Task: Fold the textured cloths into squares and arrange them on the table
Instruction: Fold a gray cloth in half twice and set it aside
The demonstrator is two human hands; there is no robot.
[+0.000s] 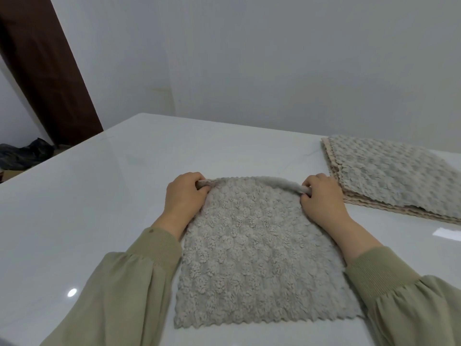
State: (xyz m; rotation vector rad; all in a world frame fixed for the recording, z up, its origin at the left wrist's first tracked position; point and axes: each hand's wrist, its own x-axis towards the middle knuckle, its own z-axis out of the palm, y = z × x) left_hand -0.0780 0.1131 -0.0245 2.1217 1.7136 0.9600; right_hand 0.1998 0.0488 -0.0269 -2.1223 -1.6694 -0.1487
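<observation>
A grey textured cloth [252, 250] with scalloped edges lies flat on the white table [104, 201] in front of me. My left hand [184, 196] pinches its far left corner, and my right hand [321, 196] pinches its far right corner. The far edge is rolled up slightly between the two hands. Both forearms in olive-green sleeves rest along the cloth's sides.
A stack of several flat textured cloths [389, 176], grey on top and beige below, lies at the right back of the table. A white wall stands behind. A dark brown door [42, 71] and a dark bag [25, 153] on the floor are at the left.
</observation>
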